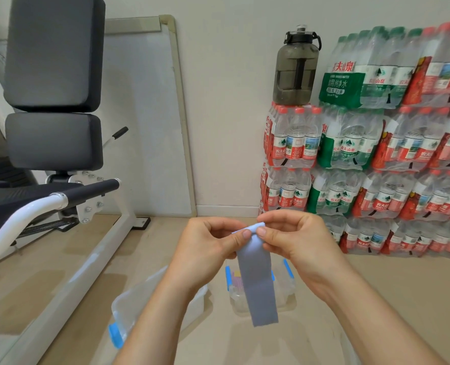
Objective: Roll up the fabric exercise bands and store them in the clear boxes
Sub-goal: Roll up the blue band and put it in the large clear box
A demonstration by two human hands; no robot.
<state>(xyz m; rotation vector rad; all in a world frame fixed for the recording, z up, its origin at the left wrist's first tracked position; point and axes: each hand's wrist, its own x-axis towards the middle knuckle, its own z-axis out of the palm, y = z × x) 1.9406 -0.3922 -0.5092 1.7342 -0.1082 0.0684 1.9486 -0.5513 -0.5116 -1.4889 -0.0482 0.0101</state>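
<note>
Band [257, 283], lower centre: plain grey-blue, paler at its folded top.
Box [284, 293] behind it: clear, blue clips.
Second box [125, 304], lower left: clear, blue clip.
Bottle packs [376, 154], right: clear bottles, red and green labels, red and green caps.
Jug [296, 67], upper centre-right: smoky grey, black lid.
Bench [52, 75], left: black pads, white frame.
Board [145, 114], upper centre-left: white, cream frame.
Floor [416, 285]: beige.

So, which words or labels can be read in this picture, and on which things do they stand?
"农夫山泉": top of the green pack wrap, and also on the red bottle labels.
"饮用纯净水": on the green pack wrap, below the brand.
The smaller lines under it are too blurred to read.
The dark water jug shows no readable text.
</note>
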